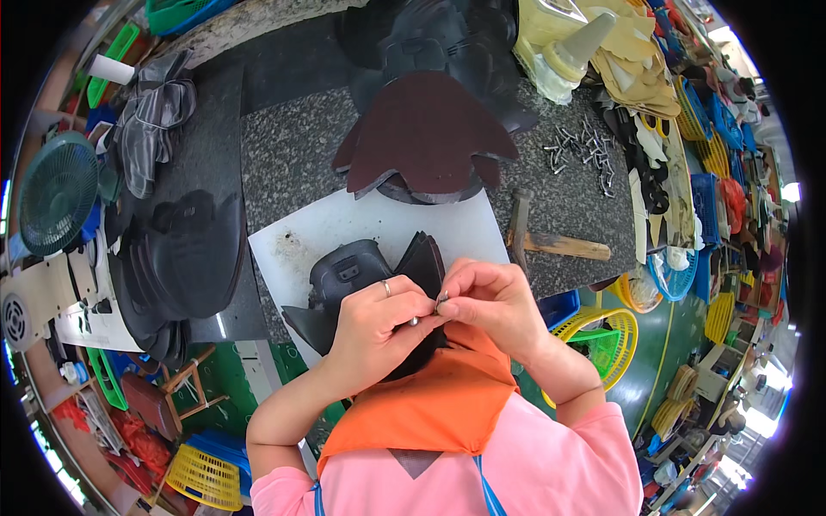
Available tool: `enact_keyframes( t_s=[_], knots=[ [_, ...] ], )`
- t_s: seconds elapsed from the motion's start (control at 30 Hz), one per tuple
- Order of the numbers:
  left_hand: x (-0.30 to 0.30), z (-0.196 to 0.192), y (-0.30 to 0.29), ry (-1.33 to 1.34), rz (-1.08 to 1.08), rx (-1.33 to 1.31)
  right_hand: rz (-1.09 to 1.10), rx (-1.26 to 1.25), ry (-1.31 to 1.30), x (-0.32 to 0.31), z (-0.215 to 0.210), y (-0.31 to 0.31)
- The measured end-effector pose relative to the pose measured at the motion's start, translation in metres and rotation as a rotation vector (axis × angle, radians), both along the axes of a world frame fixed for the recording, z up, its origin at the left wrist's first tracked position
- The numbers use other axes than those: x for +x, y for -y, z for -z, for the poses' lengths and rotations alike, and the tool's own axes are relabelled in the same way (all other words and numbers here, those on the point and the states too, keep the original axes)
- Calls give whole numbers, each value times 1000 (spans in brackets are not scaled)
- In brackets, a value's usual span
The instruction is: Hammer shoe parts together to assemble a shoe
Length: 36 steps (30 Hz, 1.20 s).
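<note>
My left hand (379, 327) and my right hand (496, 308) meet fingertip to fingertip in front of my chest. A small silver metal piece (414, 321) shows between the fingers of my left hand. My right thumb and forefinger pinch something tiny and dark at the left fingertips, too small to name. Just beyond and under my hands, a shaped black leather piece (348, 273) with a slotted patch lies on a white board (297, 232); its near part is hidden. Past the board, dark maroon leather panels (422, 129) are stacked.
A wooden-handled hammer (564, 246) lies right of the board on the speckled stone tabletop (292, 138). Beyond it are scattered silver metal pieces (581, 153) and a cone-tipped bottle (581, 47). Stacked black leather pieces (185, 258) and a green fan (58, 191) are left.
</note>
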State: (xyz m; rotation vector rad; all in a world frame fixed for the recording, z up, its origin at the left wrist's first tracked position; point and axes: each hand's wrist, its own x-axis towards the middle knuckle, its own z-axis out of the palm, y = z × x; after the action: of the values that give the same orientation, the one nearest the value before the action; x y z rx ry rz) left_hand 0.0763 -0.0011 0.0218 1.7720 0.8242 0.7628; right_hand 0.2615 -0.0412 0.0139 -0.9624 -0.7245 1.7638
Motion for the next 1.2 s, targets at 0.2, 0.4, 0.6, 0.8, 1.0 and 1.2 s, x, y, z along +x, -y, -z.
enact_keyframes(
  t_s=[0.2, 0.4, 0.6, 0.8, 1.0, 1.2],
  knots=[
    [-4, -9, -2, -6, 9, 87, -166, -180, -65, 1, 0, -1],
    [-15, 0, 5, 22, 102, 301, -327, -278, -207, -3, 5, 9],
    [-15, 6, 13, -33, 15, 381, 53, -25, 21, -14, 10, 25],
    [-23, 5, 18, -118, -1, 625, 6, 250, 331, -13, 5, 24],
    [-31, 0, 22, -143, 5, 626, -111, 398, 420, -14, 0, 16],
    [-46, 3, 27, -122, 17, 561, -197, 582, 552, -23, -8, 1]
  ],
)
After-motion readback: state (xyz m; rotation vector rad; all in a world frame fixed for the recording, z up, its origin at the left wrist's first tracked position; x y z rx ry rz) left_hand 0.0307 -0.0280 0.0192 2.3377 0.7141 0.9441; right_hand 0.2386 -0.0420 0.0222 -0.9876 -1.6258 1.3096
